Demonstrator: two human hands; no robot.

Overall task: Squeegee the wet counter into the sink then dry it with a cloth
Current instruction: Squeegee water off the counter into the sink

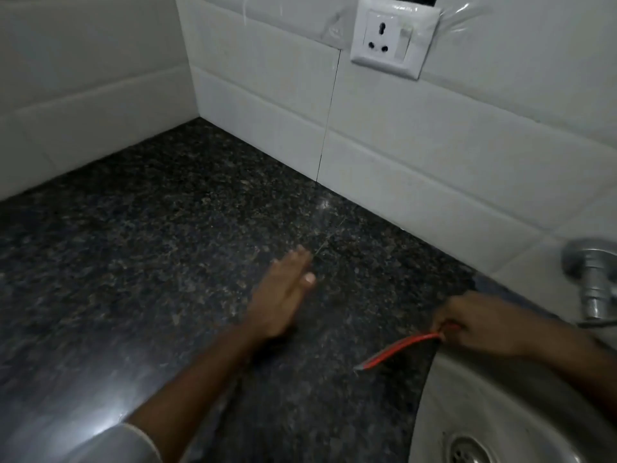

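A dark speckled granite counter (150, 262) fills the middle of the head view. My right hand (484, 324) grips a red squeegee (400, 350) at its handle; the blade lies on the counter right at the edge of the steel sink (467, 412), bottom right. My left hand (283, 295) hovers flat over the counter's centre, fingers together and extended, holding nothing. No cloth is in view.
White tiled walls (434, 155) close the counter at the back and left, meeting in a corner. A white socket with a switch (394, 35) is on the back wall. A chrome tap (594, 279) juts out at the right edge above the sink. The sink drain (467, 449) shows at the bottom.
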